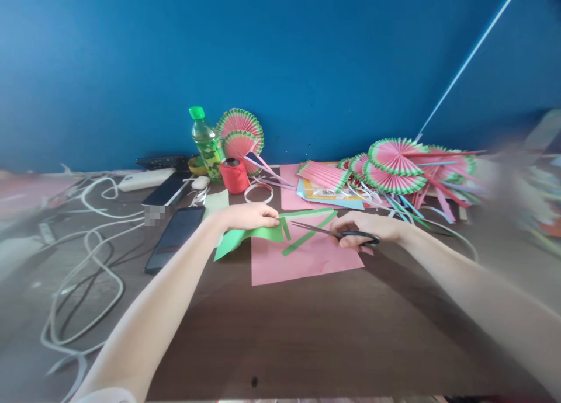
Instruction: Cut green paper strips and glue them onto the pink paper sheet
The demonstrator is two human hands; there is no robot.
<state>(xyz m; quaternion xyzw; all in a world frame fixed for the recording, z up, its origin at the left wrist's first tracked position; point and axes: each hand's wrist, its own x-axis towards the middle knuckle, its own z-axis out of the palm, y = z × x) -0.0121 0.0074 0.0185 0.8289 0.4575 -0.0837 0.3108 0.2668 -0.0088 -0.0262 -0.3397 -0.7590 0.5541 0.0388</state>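
A pink sheet [302, 260] lies on the dark table [280, 344], with narrow green strips [307, 235] across its upper part. My left hand [254, 216] is closed on the edge of a green paper piece [245, 236], which curves up beside the sheet's left side. Black-handled scissors [359, 236] are in my right hand [357, 228], over the sheet's right side. Their blades point left toward my left hand, above the green strips.
Phones [175, 239], white cables [96, 263] and a charger lie at the left. A green-capped bottle [208, 143], red thread spool [235, 176] and tape ring [258, 193] stand behind. Pink-green paper fans [394, 166] are piled at the back right against the blue wall.
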